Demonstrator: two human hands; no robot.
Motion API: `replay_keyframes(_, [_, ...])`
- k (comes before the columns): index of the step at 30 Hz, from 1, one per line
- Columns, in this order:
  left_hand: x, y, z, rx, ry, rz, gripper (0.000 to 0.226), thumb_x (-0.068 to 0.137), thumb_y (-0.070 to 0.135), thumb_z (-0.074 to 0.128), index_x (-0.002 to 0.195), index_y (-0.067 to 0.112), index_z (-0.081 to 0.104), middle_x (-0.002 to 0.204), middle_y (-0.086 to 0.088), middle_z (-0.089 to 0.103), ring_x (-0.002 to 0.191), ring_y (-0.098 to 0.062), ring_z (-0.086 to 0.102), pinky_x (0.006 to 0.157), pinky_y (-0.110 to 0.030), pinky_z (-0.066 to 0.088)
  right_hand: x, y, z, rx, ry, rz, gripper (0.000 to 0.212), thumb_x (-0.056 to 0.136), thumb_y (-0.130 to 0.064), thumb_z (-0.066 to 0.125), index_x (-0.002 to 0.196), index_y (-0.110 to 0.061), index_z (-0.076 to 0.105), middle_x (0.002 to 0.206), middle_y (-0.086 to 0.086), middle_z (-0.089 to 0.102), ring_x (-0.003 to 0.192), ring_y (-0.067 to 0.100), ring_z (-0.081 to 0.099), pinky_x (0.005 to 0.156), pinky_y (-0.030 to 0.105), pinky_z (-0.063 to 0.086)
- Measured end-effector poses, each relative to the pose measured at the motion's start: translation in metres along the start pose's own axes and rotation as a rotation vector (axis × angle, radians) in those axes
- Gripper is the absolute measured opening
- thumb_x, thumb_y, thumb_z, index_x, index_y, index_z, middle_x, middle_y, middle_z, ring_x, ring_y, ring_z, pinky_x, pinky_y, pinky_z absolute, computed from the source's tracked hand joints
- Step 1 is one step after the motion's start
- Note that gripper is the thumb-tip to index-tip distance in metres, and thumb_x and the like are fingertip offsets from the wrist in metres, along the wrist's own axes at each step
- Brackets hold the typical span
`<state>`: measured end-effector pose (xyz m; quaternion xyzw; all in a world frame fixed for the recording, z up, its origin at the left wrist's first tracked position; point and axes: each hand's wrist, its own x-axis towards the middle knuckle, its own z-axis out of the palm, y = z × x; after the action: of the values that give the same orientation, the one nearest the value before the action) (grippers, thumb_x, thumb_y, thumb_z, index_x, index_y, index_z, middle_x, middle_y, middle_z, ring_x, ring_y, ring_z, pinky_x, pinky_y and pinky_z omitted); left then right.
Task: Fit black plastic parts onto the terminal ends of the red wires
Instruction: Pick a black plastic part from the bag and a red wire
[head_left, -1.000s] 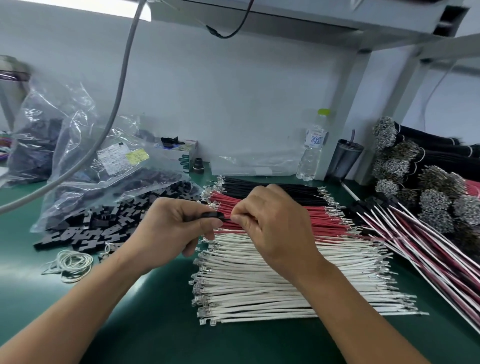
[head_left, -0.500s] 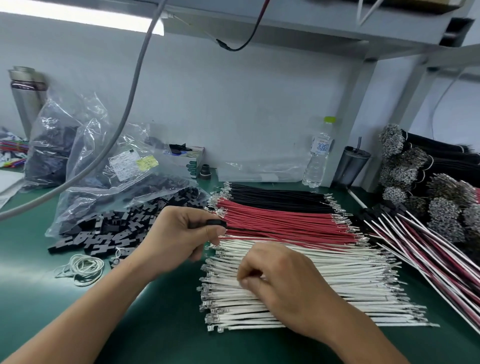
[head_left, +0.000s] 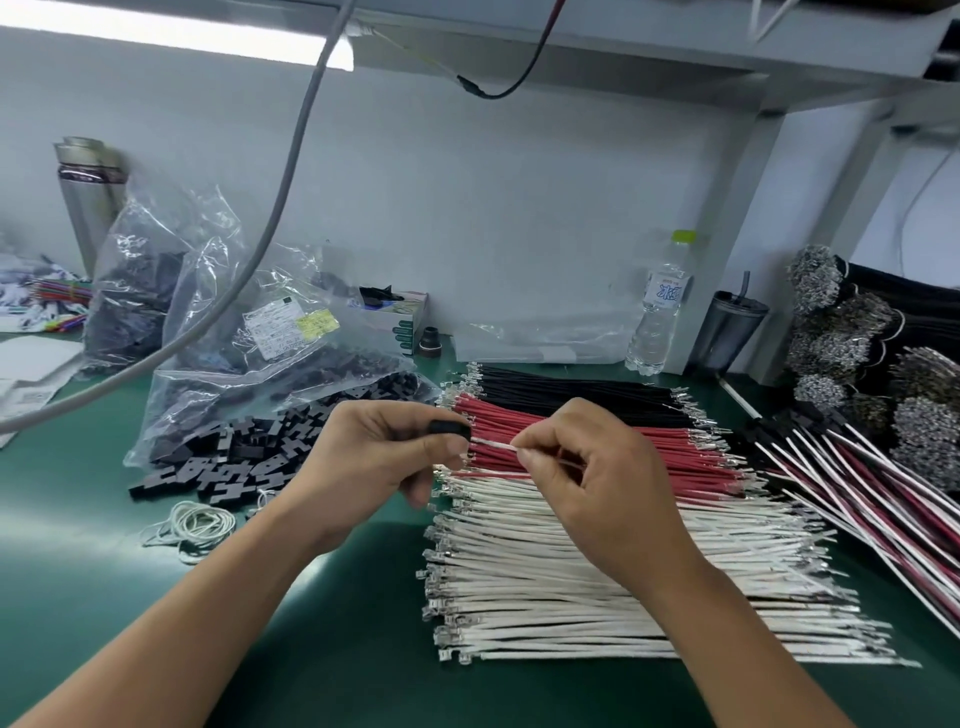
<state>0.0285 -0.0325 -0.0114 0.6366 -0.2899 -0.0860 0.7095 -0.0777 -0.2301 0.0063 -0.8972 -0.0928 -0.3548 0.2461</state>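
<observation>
My left hand (head_left: 374, 457) pinches a small black plastic part (head_left: 449, 430) between thumb and forefinger above the wire stacks. My right hand (head_left: 587, 467) grips a white wire (head_left: 493, 442) by its end, with the terminal tip touching the black part's opening. Below lie three flat rows of cut wires: black wires (head_left: 571, 389) farthest, red wires (head_left: 675, 452) in the middle, white wires (head_left: 571, 597) nearest. A heap of loose black plastic parts (head_left: 249, 447) spills from a clear bag at the left.
Clear bags (head_left: 218, 322) of black parts stand at back left, with white rubber bands (head_left: 195, 522) in front. A water bottle (head_left: 662, 312) and dark cup (head_left: 735, 332) stand at the back. Assembled red-and-white wires (head_left: 872, 478) and bundles of terminals (head_left: 852, 332) fill the right side.
My right hand dropped from the red row to the white row, picked up a white wire, and rose back to the black part in my left hand.
</observation>
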Motion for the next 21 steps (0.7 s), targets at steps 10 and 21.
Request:
replay_keyframes(10, [-0.0013,0.0027,0.0027,-0.035,0.008,-0.018,0.024,0.070,0.012,0.082,0.093,0.009,0.083,0.076,-0.021,0.075,0.042,-0.018,0.054,0.045,-0.023,0.051,-0.0038,-0.0004,0.0044,-0.128,0.101,-0.101,0.003,0.095,-0.020,0.069,0.095,-0.020,0.072,0.093,-0.014,0.058,0.079,0.001,0.055,0.063,0.019,0.049])
replay_keyframes(21, [-0.0027,0.0029,0.0031,-0.018,-0.013,-0.018,0.025,0.071,0.013,0.083,0.095,0.008,0.083,0.072,-0.018,0.073,0.044,-0.018,0.055,0.046,-0.024,0.051,-0.0062,-0.0039,0.0111,-0.093,0.100,-0.052,0.004,0.095,-0.019,0.069,0.093,-0.019,0.073,0.091,-0.014,0.059,0.078,0.001,0.056,0.064,0.014,0.045])
